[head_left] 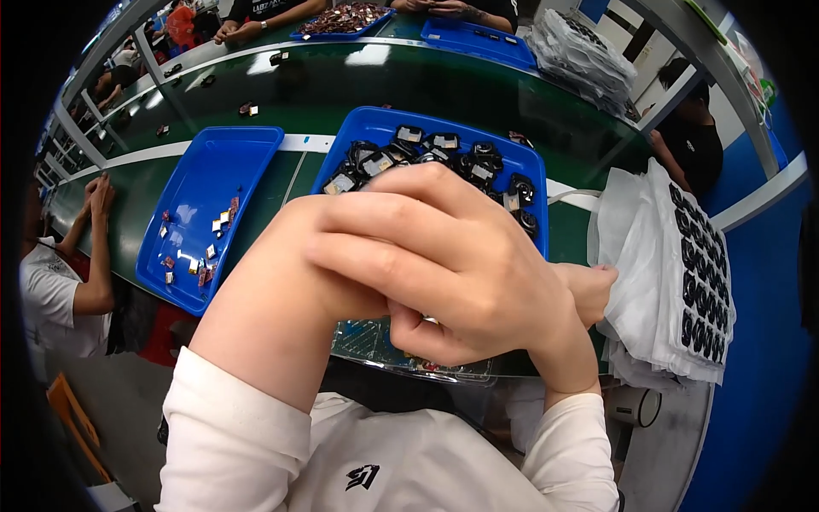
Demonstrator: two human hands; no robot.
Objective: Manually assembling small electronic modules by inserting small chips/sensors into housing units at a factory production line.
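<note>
My right hand (452, 256) is close under the camera, its fingers curled and pointing left across my left wrist. My left forearm (264, 324) rises from the lower left, and most of my left hand is hidden behind the right one. Only fingertips (593, 290) show, touching a stack of white bags (640, 247). What either hand holds is hidden. Behind them stands a blue tray (375, 115) full of small black parts (426, 154). A clear plastic tray (367, 341) lies under my hands.
A second blue tray (213, 171) at the left holds a few small pieces (213, 226). The bags at the right carry rows of black parts (699, 290). Other people sit at the left (60, 290), right (691, 145) and far side, with more blue trays (478, 38).
</note>
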